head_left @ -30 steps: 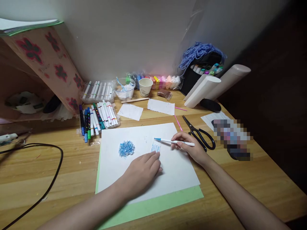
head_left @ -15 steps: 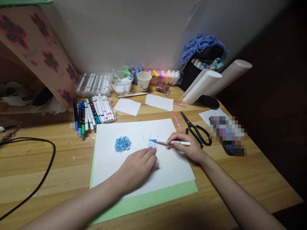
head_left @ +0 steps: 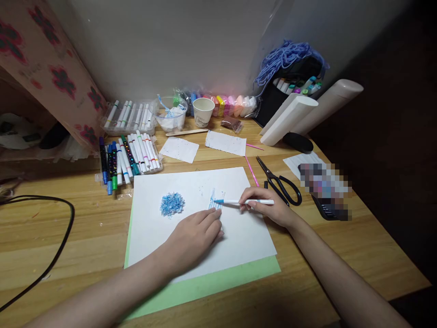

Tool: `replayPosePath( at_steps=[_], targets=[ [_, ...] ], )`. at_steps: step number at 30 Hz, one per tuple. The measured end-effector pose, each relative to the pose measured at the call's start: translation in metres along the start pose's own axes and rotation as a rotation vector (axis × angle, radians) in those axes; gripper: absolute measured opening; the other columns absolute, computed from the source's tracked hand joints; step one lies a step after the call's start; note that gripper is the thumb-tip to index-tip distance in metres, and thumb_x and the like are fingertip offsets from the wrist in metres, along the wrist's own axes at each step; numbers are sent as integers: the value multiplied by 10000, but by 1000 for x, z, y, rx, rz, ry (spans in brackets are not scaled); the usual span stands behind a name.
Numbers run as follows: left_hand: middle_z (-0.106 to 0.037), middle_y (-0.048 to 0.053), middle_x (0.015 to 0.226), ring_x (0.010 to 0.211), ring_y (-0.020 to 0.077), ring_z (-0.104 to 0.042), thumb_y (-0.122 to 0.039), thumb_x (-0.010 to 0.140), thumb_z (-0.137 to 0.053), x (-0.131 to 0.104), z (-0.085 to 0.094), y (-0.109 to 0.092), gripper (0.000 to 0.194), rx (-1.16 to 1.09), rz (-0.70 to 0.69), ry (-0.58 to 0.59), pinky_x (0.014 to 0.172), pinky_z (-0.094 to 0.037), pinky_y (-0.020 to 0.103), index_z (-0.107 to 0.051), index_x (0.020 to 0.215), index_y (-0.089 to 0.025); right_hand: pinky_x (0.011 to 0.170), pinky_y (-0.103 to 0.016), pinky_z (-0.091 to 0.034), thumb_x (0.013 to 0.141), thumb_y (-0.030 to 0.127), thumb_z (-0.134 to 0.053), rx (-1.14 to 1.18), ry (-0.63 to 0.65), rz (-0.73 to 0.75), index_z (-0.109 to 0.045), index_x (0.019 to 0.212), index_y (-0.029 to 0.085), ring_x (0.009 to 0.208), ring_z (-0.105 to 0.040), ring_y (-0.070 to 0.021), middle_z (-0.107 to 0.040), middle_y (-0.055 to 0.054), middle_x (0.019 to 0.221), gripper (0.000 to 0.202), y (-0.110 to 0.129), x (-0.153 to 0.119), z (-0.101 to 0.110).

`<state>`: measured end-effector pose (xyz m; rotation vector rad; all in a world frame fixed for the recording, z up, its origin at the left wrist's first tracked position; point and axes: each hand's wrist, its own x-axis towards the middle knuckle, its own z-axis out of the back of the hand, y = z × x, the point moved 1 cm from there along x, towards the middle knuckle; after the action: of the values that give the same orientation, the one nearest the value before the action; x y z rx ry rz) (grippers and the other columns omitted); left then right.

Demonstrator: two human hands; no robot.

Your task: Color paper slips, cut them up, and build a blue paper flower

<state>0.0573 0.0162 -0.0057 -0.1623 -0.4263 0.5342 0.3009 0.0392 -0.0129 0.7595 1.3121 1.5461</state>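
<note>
My right hand [head_left: 261,205] is closed around a white felt-tip marker [head_left: 235,202]. Its blue tip touches a patch of blue strokes [head_left: 213,196] on a white paper sheet [head_left: 150,241]. My left hand [head_left: 196,232] lies flat on the sheet, fingertips at the lower edge of those strokes and partly covering them. Whether the strokes are on the sheet itself or on a small separate piece, I cannot tell. A small heap of blue and white shreds [head_left: 172,204] rests on the sheet, left of the strokes. Green paper [head_left: 218,282] sticks out beneath.
Black-handled scissors [head_left: 278,182] lie right of the sheet. Several markers [head_left: 129,157] fill an open case at the left. Behind stand a clear bowl [head_left: 170,116] and a paper cup [head_left: 203,113]. A black cable [head_left: 70,228] curves across the left.
The marker tip has shifted slightly within the blue strokes, and more blue shows there. My left hand stays in place. The whole view has moved a little.
</note>
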Motion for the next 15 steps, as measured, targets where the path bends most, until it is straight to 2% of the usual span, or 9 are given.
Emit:
replayPosePath(
  at_steps=[5, 9, 13, 15],
  targets=[
    [-679, 100, 1118, 1041, 216, -639, -250, 954, -415, -1, -1, 0, 213, 1, 3, 11, 839, -570, 348, -584, 899, -133, 660, -275, -447, 882, 346, -547, 20, -100, 2, -640, 932, 197, 749, -614, -167, -671, -41, 815, 183, -1, 0, 4],
    [-682, 108, 1105, 1034, 222, -641, -248, 956, -412, -1, -1, 0, 219, 6, -4, 9, 823, -574, 352, -585, 901, -125, 676, -281, -447, 862, 342, -576, 0, 38, 4, -664, 884, 187, 739, -615, -167, -677, -47, 802, 180, 0, 0, 4],
    [-681, 107, 1106, 1044, 217, -636, -252, 955, -415, -1, 0, 1, 214, 5, -3, 17, 835, -569, 352, -584, 905, -130, 623, -271, -440, 873, 357, -554, 8, -77, -31, -643, 931, 186, 732, -609, -169, -676, -49, 812, 201, 0, -1, 8],
    [-680, 105, 1110, 1043, 218, -635, -257, 954, -420, 0, 0, 1, 214, 11, 0, 19, 835, -568, 350, -584, 902, -131, 613, -263, -435, 868, 360, -561, 13, -62, -26, -645, 924, 189, 726, -606, -164, -676, -45, 821, 198, 1, -2, 9]
  ],
)
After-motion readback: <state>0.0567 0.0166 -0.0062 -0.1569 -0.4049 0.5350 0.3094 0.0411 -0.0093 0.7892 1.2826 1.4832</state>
